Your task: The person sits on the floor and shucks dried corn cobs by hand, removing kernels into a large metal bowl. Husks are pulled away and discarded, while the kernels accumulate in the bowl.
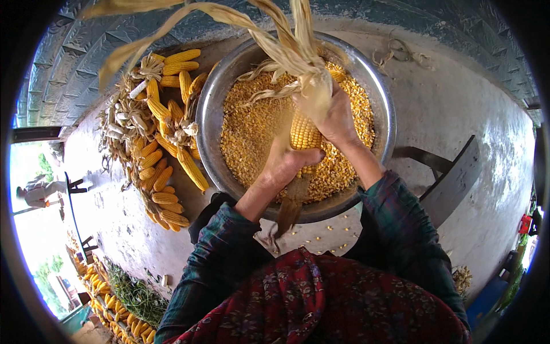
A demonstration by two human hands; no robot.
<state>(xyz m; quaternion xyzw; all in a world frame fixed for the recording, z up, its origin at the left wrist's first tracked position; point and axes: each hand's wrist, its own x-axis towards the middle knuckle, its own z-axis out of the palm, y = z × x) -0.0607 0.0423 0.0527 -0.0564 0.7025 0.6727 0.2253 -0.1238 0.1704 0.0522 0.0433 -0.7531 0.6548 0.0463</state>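
I hold an ear of yellow corn (305, 131) in both hands over a wide metal basin (387, 101). My left hand (285, 161) is wrapped around its near end, the thumb lying across the kernels. At the far end my right hand (337, 116) grips the ear where the husk joins it; this part is motion-blurred. Long dry husk leaves (296, 53) stream out beyond the right hand, past the basin's far rim. Brown corn silk (294, 206) hangs from the near end. Loose corn kernels (253, 137) lie in the basin beneath the hands.
Left of the basin lies a pile of corn ears (161, 172), some with husks tied back. A low bench (451, 185) stands at right. Scattered kernels (318, 238) dot the floor near me. More corn ears (116, 307) and cut greens (135, 292) lie lower left. A person (38, 193) is far left.
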